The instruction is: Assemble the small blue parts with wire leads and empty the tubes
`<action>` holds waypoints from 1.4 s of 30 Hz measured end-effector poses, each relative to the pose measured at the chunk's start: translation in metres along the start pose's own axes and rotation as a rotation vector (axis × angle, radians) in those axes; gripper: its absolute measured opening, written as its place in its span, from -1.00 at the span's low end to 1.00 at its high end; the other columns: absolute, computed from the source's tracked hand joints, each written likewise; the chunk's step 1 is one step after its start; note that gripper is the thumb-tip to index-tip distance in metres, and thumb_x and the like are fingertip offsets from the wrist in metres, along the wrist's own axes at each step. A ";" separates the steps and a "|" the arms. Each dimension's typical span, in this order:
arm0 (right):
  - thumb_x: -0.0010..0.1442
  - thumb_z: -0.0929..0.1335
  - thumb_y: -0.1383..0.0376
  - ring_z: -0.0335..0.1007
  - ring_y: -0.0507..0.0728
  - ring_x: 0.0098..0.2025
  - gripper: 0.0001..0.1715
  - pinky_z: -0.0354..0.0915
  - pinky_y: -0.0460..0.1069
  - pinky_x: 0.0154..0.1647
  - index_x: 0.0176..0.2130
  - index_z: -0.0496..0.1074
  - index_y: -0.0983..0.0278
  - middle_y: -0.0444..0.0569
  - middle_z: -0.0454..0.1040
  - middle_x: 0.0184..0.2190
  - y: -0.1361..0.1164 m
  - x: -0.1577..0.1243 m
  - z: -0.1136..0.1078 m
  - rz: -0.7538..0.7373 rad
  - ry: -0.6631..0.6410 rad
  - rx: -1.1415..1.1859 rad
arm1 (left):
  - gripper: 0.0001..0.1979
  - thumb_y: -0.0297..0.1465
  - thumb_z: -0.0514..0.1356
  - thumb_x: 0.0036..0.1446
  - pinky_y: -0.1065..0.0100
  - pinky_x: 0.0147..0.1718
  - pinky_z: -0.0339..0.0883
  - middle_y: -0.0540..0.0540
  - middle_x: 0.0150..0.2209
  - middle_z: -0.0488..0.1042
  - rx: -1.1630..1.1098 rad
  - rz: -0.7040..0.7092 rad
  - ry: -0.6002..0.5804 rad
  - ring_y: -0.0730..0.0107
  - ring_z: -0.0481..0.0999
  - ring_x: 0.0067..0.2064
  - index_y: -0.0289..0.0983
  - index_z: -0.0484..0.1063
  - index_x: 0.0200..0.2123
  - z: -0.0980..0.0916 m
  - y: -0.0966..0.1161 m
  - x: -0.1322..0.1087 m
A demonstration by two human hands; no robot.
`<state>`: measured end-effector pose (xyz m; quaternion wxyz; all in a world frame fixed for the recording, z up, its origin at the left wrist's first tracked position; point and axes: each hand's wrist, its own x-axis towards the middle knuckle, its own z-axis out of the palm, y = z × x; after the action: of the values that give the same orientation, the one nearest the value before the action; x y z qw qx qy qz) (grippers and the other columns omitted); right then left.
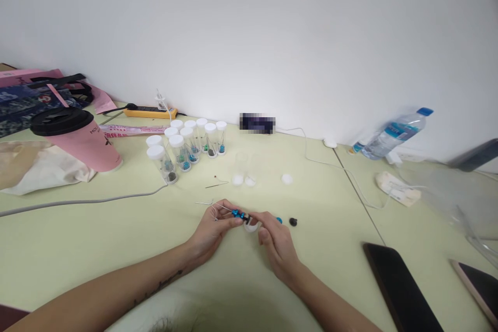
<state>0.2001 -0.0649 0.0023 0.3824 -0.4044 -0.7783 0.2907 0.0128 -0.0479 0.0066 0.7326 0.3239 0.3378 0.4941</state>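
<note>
My left hand (212,231) is closed on a small blue-and-black metal piece (240,216), pinched between thumb and fingers. Thin bent wires (213,210) stick out past these fingers to the left. The index finger of my right hand (278,244) reaches to the black end of the piece. Its thumb stays apart from that finger and the other fingers curl under. Just below the piece, between the hands, is a clear round container end with a whitish rim (251,227), partly covered. Right of it lie a small blue part (279,220) and a small black part (293,222).
Several clear tubes with white caps (177,140) stand at the left back. Thin wire pieces (216,184) and white caps (287,179) lie ahead. A pink cup (83,140) is left; a phone (400,285) and a leaning water bottle (397,135) are right.
</note>
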 end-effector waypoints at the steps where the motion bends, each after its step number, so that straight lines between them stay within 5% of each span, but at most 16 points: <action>1: 0.37 0.07 0.18 0.39 0.09 -0.26 -0.58 0.32 -0.01 -0.19 0.09 0.29 0.17 -0.02 0.43 -0.23 0.000 0.000 0.000 0.000 -0.007 -0.002 | -0.80 -0.50 0.37 -0.09 0.33 -0.12 0.32 -0.09 -0.31 0.59 -0.001 0.002 0.001 0.37 0.54 -0.23 -0.29 0.42 -0.36 0.000 0.000 0.000; 42: 0.37 0.07 0.20 0.37 0.10 -0.20 -0.60 0.28 0.00 -0.14 0.10 0.27 0.14 -0.03 0.40 -0.19 0.000 0.000 0.000 0.013 -0.017 0.037 | -0.81 -0.54 0.34 -0.05 0.32 -0.11 0.32 -0.09 -0.29 0.59 -0.002 0.007 -0.019 0.37 0.54 -0.21 -0.29 0.41 -0.35 -0.003 -0.003 0.001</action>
<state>0.2000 -0.0650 0.0026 0.3811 -0.3998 -0.7734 0.3110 0.0121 -0.0470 0.0018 0.7345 0.3293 0.3292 0.4937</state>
